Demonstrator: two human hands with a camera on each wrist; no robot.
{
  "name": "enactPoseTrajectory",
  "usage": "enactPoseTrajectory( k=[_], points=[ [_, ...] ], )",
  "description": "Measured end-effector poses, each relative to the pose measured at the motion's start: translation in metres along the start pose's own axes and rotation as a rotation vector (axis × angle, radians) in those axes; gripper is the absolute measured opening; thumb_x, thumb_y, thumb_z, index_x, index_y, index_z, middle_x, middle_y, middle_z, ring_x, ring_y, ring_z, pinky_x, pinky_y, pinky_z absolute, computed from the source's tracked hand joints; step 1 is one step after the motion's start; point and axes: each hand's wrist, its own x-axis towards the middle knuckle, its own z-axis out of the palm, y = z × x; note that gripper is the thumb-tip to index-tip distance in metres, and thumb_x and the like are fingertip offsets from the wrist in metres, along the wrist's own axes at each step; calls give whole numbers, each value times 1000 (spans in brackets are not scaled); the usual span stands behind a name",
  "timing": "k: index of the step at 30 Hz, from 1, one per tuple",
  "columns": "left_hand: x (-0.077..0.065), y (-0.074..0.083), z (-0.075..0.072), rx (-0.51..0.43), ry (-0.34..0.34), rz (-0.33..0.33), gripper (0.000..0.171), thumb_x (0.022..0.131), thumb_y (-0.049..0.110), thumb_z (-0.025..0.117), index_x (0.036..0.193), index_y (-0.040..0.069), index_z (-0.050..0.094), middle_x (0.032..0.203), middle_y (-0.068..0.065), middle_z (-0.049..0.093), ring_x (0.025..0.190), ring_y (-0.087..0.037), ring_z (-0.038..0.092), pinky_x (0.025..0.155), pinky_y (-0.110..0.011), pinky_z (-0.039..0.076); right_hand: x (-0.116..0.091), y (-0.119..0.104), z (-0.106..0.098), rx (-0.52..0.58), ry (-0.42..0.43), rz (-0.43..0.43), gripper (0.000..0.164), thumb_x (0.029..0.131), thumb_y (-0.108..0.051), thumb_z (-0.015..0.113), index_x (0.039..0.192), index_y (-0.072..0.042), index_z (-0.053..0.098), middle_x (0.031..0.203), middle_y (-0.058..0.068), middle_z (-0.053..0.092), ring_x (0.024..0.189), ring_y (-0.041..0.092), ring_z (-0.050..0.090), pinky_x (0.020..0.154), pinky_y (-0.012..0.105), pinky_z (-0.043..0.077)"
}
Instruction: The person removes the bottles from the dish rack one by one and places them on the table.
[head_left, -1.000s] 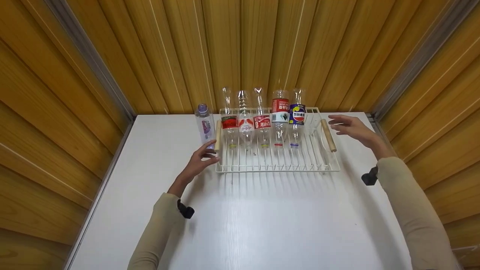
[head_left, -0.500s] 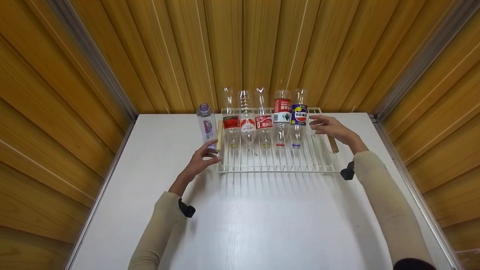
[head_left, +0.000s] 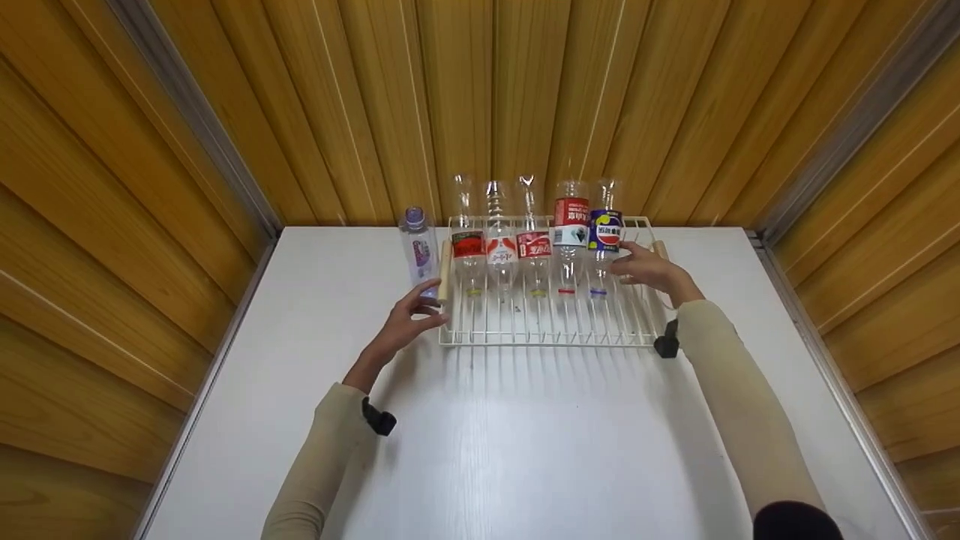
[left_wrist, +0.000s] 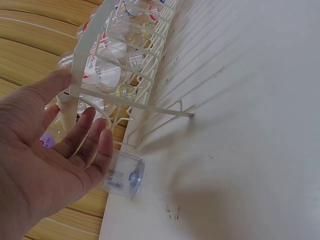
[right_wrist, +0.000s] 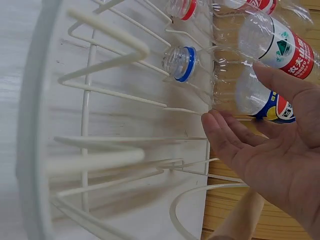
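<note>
A white wire rack [head_left: 547,345] with wooden side handles holds several clear, upside-down plastic bottles in a row, necks towards the person. At its left handle [head_left: 445,274] is my left hand [head_left: 405,321], fingers loosely bent; in the left wrist view a fingertip appears to touch the rack frame [left_wrist: 82,52]. My right hand [head_left: 651,271] is beside the rightmost bottle [head_left: 604,229], which has a blue and yellow label. In the right wrist view its fingers [right_wrist: 235,132] are spread beside that bottle; whether they touch it I cannot tell.
A pale purple bottle [head_left: 420,251] stands upright on the white table [head_left: 480,442], outside the rack's left side. Yellow wood-look panels [head_left: 375,112] enclose the back and sides. The bottles' far ends stand close to the back panel.
My right hand has moved left, from outside the right handle over the rack to the blue-label bottle. My left hand stays at the left handle. The whole view has shifted slightly.
</note>
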Motion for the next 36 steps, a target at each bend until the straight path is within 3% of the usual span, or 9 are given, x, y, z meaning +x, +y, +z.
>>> enactPoseTrajectory(
  k=[3, 8, 12, 21, 27, 36],
  points=[
    [1, 0, 1, 1, -4, -10, 73, 91, 14, 77, 155, 19, 43, 135, -28, 62, 115, -31, 63, 95, -38, 50, -1, -1, 2, 12, -25, 25, 88, 107, -18, 51, 160, -2, -18, 164, 37, 11, 153, 49, 21, 126, 56, 22],
    [3, 0, 2, 1, -5, -28, 74, 90, 15, 78, 155, 23, 44, 136, -25, 62, 116, -29, 63, 98, -41, 51, -2, -2, 3, 63, -53, 109, 99, 106, -28, 54, 157, -5, -29, 168, 30, -7, 156, 48, 15, 127, 55, 18],
    [3, 1, 2, -4, -7, -22, 73, 90, 15, 78, 155, 22, 44, 135, -22, 63, 117, -30, 62, 99, -43, 51, -2, -2, 5, 115, -56, 145, 101, 106, -26, 54, 155, -9, -33, 169, 25, -14, 157, 45, 13, 127, 55, 17],
    [3, 0, 0, -6, -8, -16, 72, 91, 17, 77, 155, 24, 44, 136, -23, 62, 117, -29, 62, 101, -42, 50, 2, -6, 6, 119, 1, 130, 98, 105, -23, 56, 159, -10, -24, 170, 24, -6, 155, 45, 19, 126, 55, 21],
    [1, -2, -2, -11, -10, 6, 72, 92, 14, 76, 156, 20, 43, 138, -29, 60, 115, -30, 63, 90, -32, 51, -4, -12, 8, 112, 33, 116, 97, 105, -24, 57, 160, -4, -21, 169, 27, -8, 154, 46, 22, 126, 54, 22],
    [1, -3, -2, -17, -16, -1, 71, 93, 14, 75, 156, 19, 43, 138, -29, 59, 117, -30, 62, 92, -34, 52, 1, -4, 8, 81, 185, 40, 94, 103, -39, 58, 163, -4, -5, 164, 30, 23, 150, 44, 34, 122, 51, 34]
  ],
)
